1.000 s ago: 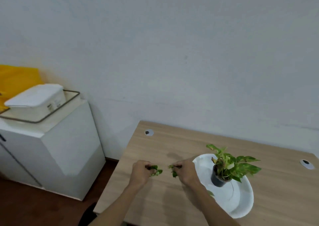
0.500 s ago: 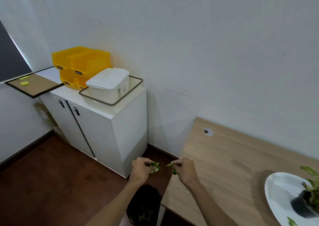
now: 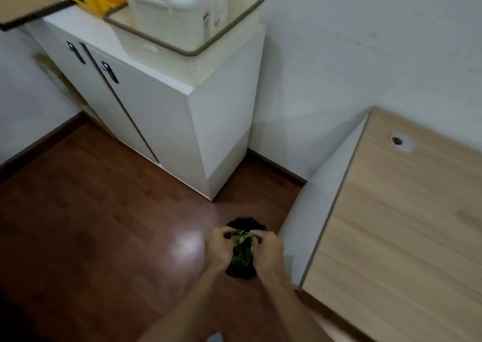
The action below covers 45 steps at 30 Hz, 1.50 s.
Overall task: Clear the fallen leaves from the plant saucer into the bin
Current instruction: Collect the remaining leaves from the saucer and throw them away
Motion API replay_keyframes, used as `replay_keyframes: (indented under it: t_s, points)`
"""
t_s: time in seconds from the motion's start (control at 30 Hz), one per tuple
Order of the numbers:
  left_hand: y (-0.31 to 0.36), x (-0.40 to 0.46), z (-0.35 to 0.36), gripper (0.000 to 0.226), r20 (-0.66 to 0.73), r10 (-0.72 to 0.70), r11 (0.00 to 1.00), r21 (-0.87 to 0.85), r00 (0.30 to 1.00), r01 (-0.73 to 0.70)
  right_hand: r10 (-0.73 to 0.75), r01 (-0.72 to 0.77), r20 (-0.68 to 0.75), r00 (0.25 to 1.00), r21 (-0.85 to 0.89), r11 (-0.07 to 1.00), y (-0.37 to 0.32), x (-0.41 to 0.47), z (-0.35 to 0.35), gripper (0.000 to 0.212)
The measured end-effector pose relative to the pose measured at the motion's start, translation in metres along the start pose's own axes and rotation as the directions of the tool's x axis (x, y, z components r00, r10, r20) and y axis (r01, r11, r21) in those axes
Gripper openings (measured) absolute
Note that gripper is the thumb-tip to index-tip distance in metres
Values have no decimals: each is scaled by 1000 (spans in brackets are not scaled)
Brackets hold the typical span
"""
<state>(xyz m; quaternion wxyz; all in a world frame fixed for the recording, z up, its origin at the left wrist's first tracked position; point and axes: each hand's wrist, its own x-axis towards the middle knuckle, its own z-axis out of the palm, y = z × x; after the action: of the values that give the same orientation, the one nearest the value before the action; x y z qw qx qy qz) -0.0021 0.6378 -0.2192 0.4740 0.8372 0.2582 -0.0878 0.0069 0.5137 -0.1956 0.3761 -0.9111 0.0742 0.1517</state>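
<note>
Over the dark wooden floor [image 3: 91,224], left of the worktop [image 3: 404,224], both hands hang above the bin [image 3: 245,223], a small black-lined container standing on the floor close by the worktop's end panel. At the far left and up the frame stands a white cabinet [image 3: 161,112] with a white lidded box [image 3: 177,5] in a tray on top; it plays no part here.

The left hand [image 3: 219,250] is knuckles-up, its grip pressed together and pinching leaves [image 3: 241,236] at the fingertips. The right hand [image 3: 267,253] mirrors it, likewise knuckles-up, grip closed on the other end of the same green bunch. The two hands nearly meet, with the leaves strung between them and more green visible below, apparently already lying inside the bin.

Both forearms reach forward and down from the bottom of the frame, converging on the bin mouth. Holding the leaves low and centred over the opening makes sense: light, thin leaves drift when dropped, so a close release should keep them off the floor. The step in hand looks like the drop itself. The saucer and plant are out of view, so whether more leaves remain there cannot be told.
</note>
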Motion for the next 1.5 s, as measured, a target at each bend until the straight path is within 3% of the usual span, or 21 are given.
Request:
replay_keyframes:
  t_s: [0.1,0.3,0.53,0.6,0.73,0.8,0.97,1.13,1.27,1.37,1.5]
  points:
    - [-42,21,21,19,-9,-53,999,10,999,53,38,-38,-6,999,15,999,26,14,40,27]
    - [-132,70,68,16,41,-141,990,8,989,141,169,-169,-8,986,14,985,101,63,125,24]
    - [-174,106,118,13,92,-131,991,-4,987,132,276,-273,-53,960,57,960,162,105,177,21]
    - [-178,114,125,19,156,-146,989,14,977,146,274,-273,-42,961,47,961,171,108,180,22]
    - [-186,118,135,59,346,-218,976,60,912,211,203,-203,-12,979,4,979,176,107,184,26]
    - [-189,118,135,64,379,-219,976,74,899,206,178,-178,-1,984,1,984,174,104,184,30]
    - [-183,116,123,56,386,-183,983,96,904,157,176,-178,70,982,21,984,170,101,178,51]
    - [-171,114,116,8,180,-90,992,103,980,72,186,-190,124,975,20,982,163,96,166,63]
    - [-155,102,113,11,151,-94,992,94,984,81,198,-207,127,972,56,977,149,82,156,62]
    - [-144,93,105,13,165,-68,993,107,984,51,210,-210,143,967,-15,978,131,67,145,64]
    - [-120,73,74,34,346,-35,984,178,938,-29,228,-226,157,961,-33,974,98,44,124,65]
